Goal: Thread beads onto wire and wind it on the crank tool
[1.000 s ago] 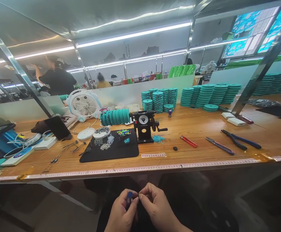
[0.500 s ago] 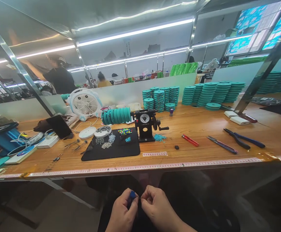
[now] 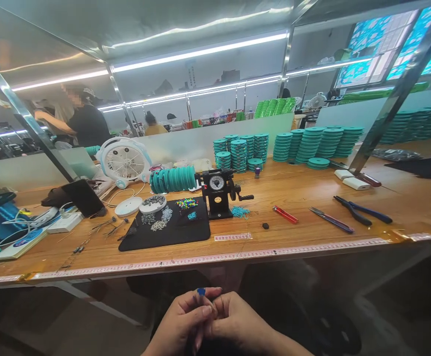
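Observation:
Below the table's front edge, over my dark lap, my two hands meet with the fingertips pinched together. My left hand is closed, and a small blue piece shows at its index finger; whether it is gripped or wrapped round the finger I cannot tell. My right hand is closed too, its thumb and index finger touching the left fingertips. Whatever lies between the fingers is too small to make out. Nearest on the table above them is a short pink-and-white ruler strip.
A black hand-cranked winder carries teal spools. Beads lie on a black mat. To the right are a red cutter, scissors and pliers. Spool stacks and a fan stand behind. A co-worker stands far left.
My hands have come closer together and now overlap at the fingertips. The left index finger has straightened out and the blue piece sits higher. The view has shifted slightly right.

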`<state>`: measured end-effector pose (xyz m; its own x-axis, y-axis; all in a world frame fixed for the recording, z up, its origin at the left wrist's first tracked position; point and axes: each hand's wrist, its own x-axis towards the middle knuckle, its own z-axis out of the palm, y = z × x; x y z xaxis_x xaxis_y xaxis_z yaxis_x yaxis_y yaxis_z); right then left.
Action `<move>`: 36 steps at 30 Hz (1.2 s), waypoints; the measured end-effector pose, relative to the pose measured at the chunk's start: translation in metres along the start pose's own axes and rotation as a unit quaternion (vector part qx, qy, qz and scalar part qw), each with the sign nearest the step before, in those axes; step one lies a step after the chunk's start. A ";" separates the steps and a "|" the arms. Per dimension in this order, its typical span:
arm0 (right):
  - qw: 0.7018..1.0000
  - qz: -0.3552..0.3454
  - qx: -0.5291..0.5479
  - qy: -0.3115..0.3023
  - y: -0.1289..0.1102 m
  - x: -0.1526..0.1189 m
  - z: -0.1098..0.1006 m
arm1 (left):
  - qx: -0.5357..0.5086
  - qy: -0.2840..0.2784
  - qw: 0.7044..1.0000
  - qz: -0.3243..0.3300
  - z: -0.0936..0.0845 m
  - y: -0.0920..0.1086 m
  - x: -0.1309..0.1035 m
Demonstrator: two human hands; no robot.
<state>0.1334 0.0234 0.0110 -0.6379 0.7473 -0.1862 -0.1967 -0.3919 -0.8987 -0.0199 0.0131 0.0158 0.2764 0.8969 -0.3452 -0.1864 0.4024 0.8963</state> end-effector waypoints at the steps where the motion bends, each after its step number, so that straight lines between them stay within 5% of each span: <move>1: 0.999 0.008 0.016 -0.029 -0.001 -0.001 0.001 | -0.016 -0.006 1.000 -0.003 0.002 0.000 0.000; 7: 0.997 0.006 0.035 -0.073 -0.004 -0.005 -0.001 | -0.064 -0.080 0.995 -0.001 0.004 0.000 0.001; 15: 0.970 0.007 0.239 -0.042 0.005 0.003 -0.007 | -0.107 0.012 0.994 0.015 0.002 0.005 0.000; 23: 0.979 -0.043 0.183 0.077 0.015 0.007 -0.010 | 0.000 0.143 0.988 0.062 0.006 -0.004 0.003; 36: 0.965 -0.034 0.246 0.082 0.010 0.007 -0.002 | 0.040 0.141 0.985 0.093 0.013 -0.005 -0.001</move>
<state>0.1284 0.0258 -0.0004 -0.4928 0.8392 -0.2299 -0.5897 -0.5164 -0.6210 -0.0067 0.0072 0.0154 -0.0311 0.9734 -0.2269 -0.1301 0.2211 0.9665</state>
